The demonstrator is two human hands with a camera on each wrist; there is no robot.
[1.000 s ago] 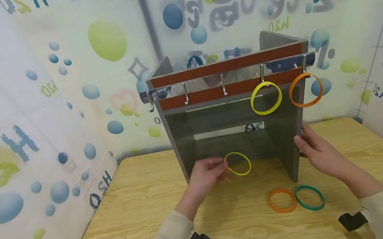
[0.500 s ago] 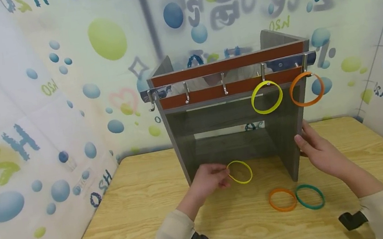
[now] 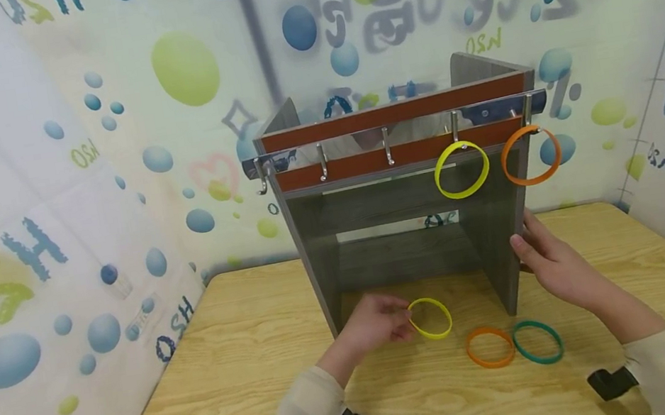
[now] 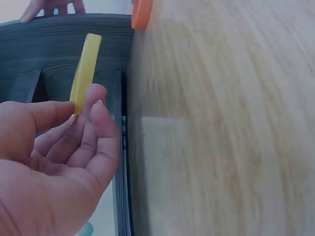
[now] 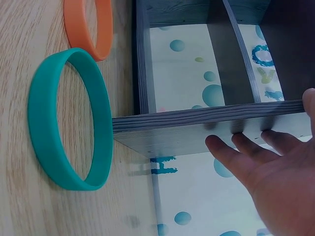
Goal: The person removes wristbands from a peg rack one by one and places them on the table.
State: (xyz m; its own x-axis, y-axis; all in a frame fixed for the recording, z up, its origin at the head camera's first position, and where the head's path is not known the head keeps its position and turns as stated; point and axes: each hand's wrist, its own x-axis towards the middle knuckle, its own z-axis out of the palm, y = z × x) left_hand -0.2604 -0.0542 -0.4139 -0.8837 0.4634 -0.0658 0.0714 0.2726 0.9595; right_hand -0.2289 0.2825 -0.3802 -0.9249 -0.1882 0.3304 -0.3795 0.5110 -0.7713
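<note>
In the head view, my left hand (image 3: pixel 375 321) pinches a yellow silicone wristband (image 3: pixel 431 318) between thumb and fingers, low in front of the grey shelf's opening. The left wrist view shows this yellow band (image 4: pixel 86 69) edge-on at the fingertips. My right hand (image 3: pixel 557 267) holds the right side panel of the grey wooden shelf (image 3: pixel 508 260), thumb at the front edge and fingers against the outer face. Another yellow wristband (image 3: pixel 466 193) and an orange wristband (image 3: pixel 535 181) hang from the two rightmost hooks of the metal hook rail (image 3: pixel 361 140).
On the wooden table (image 3: pixel 231 395), an orange wristband (image 3: pixel 493 364) and a green wristband (image 3: pixel 541 361) lie side by side in front of the shelf's right panel. Three hooks on the left carry no bands. A patterned curtain (image 3: pixel 199 134) stands behind.
My left hand has moved downward and slightly right with the yellow wristband, nearer the orange band on the table. My right hand stays in place on the shelf panel.
</note>
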